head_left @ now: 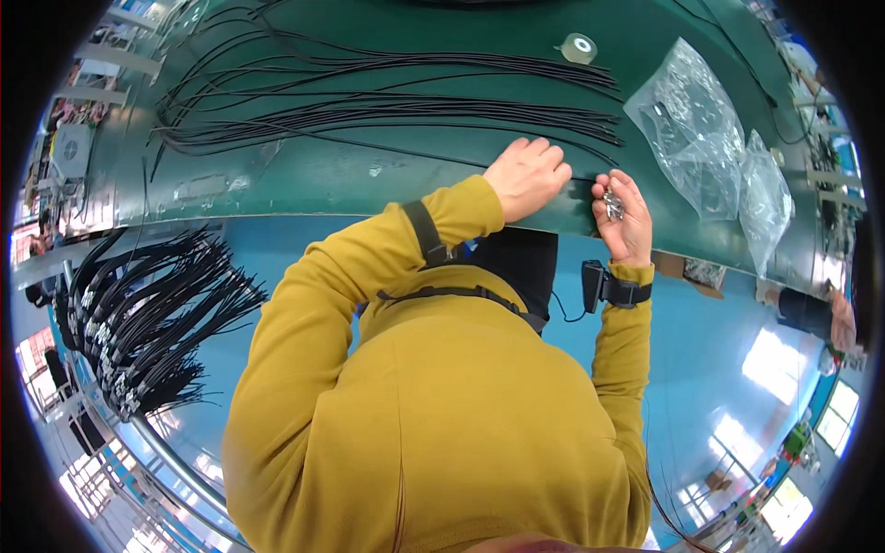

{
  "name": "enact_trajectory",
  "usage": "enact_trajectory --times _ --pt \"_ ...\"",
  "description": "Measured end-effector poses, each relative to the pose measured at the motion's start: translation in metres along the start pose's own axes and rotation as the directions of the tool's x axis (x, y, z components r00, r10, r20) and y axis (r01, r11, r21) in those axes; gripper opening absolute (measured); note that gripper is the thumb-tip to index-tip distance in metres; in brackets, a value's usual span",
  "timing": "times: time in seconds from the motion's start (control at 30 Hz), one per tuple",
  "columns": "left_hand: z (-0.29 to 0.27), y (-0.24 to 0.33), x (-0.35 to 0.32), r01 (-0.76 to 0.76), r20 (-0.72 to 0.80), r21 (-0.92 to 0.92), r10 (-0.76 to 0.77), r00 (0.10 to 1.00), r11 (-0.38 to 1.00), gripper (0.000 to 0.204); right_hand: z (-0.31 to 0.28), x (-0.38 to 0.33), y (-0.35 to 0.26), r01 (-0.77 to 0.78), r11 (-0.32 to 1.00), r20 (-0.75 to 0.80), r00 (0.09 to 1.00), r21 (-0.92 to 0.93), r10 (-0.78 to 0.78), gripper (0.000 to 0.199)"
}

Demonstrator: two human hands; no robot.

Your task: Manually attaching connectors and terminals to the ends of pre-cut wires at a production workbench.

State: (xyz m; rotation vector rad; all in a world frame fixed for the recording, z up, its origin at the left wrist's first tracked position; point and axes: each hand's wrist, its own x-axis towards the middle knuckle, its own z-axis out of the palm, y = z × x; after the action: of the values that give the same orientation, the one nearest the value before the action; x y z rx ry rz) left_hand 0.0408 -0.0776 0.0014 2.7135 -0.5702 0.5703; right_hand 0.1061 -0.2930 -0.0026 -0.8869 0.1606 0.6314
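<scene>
My left hand rests curled at the near edge of the green table, its fingers closed over a thin black cable that runs in from the left. Just to its right, my right hand is held palm up and holds a small cluster of silvery metal parts. A black strap with a small device sits on my right wrist. Both sleeves are mustard yellow. Several long black cables lie spread across the table beyond my hands.
Two crumpled clear plastic bags lie at the right of the table, and a small tape roll at the far side. Bundled black cables with metal ends hang on a rack at left. Another person's hand shows at far right.
</scene>
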Motion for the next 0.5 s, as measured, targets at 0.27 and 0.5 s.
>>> enact_trajectory --times 0.27,0.5 --pt "-0.017 0.01 -0.002 0.287 -0.094 -0.33 -0.334 0.938 0.899 0.011 -0.011 -0.012 -0.009 -0.068 0.941 -0.037 0.996 0.333 0.086 0.011" --pt "-0.02 -0.003 -0.003 0.284 -0.086 -0.26 -0.315 0.945 0.923 0.006 0.001 0.024 -0.011 -0.084 0.928 -0.051 0.993 0.363 0.11 0.011"
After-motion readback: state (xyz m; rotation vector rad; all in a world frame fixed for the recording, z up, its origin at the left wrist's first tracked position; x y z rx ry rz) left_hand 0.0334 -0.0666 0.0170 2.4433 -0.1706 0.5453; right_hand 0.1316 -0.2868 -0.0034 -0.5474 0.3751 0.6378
